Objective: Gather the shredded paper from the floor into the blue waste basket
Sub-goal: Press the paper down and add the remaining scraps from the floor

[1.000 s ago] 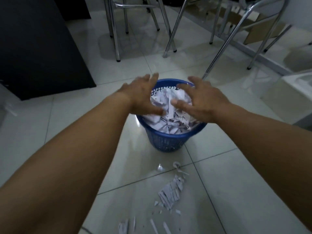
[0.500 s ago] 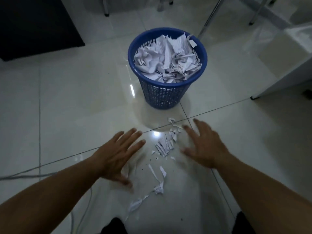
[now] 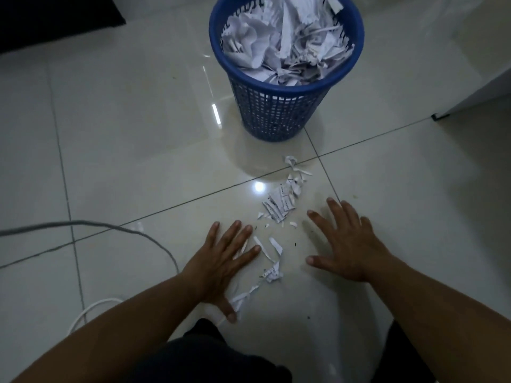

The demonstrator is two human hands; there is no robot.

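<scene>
Grey cable (image 3: 116, 228), thin, looped across glossy pale tiled floor (image 3: 124, 134) at far left; white cord loop (image 3: 91, 310) nearer the knees. Risk: sweeping forearm snagging either one.

Left hand (image 3: 221, 261), open, fingers spread, palm down flat on the tile, gripping nothing; thumb touching one long strip. Risk: strips pinned beneath the palm and left behind.

Shredded white paper strips (image 3: 279, 205), loose trail on the floor from just before the basket back between both hands; tiny flecks scattered around. Risk: light scraps sliding on glossy tile, slipping between fingers, scattering wider if raked fast.

Blue perforated plastic waste basket (image 3: 279, 111), upright, beyond the trail, heaped to the rim with white shreds. Risk: overflow when more is dropped on; tipping if knocked.

Right hand (image 3: 348, 241), open, fingers splayed, low over or on the tile just right of the scraps, empty. Risk: uneven closing pushing scraps out sideways.
</scene>
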